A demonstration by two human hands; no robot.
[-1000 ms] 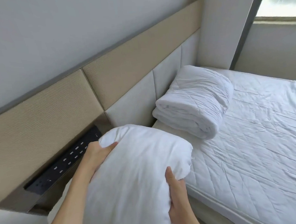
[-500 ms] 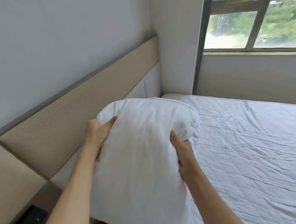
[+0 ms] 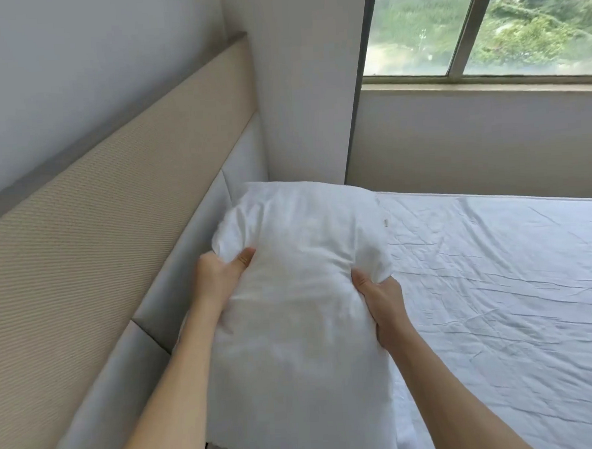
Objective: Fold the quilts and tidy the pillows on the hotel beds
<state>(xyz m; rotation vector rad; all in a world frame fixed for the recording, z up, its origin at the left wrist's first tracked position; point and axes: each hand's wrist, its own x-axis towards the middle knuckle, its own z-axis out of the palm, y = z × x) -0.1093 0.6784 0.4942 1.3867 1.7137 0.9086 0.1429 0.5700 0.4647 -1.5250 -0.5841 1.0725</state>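
Both hands hold a white pillow (image 3: 301, 292) at the head edge of the bed (image 3: 497, 299), its far end reaching the corner by the padded headboard (image 3: 122, 206) and the wall. The left hand (image 3: 218, 280) grips the pillow's left side, thumb pressed on top and fingers tucked behind. The right hand (image 3: 382, 298) pinches a bunch of fabric on its right side. The wrinkled white sheet spreads toward the window (image 3: 483, 25)
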